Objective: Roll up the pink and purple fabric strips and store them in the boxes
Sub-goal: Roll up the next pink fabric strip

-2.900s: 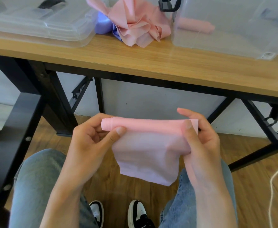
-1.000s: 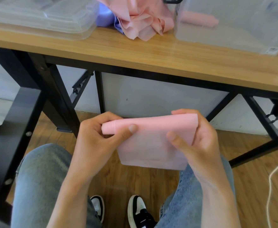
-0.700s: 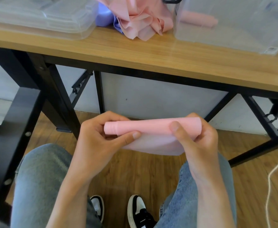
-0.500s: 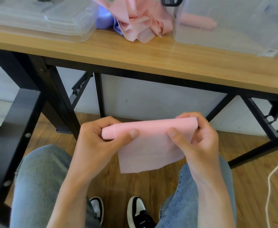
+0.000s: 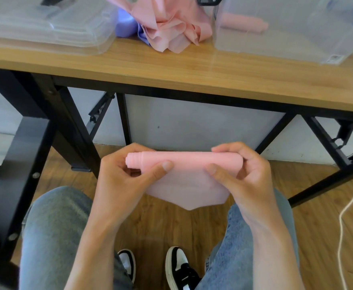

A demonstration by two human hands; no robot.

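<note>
Left hand [image 5: 121,181] and right hand [image 5: 244,176] grasp a pink fabric roll [image 5: 188,161] below the table's [image 5: 192,74] near edge, fingers curled round it; loose tail hangs beneath.

Rolled strip [image 5: 189,161]: pale pink, plain; its hanging tail a lighter, washed-out pink.
Loose strip heap [image 5: 167,28]: salmon pink, with lilac-purple fabric [image 5: 125,28] at its left.
Stored roll [image 5: 244,24]: pink, seen through a clear box [image 5: 286,45].
Left box [image 5: 46,28]: clear, colourless.
Table [image 5: 192,74]: light wood grain; frame black.
Jeans [image 5: 52,237]: faded blue denim.
Shoes [image 5: 177,266]: black and white.
Floor [image 5: 317,227]: brown wood planks.
Cord [image 5: 349,208]: white.
</note>
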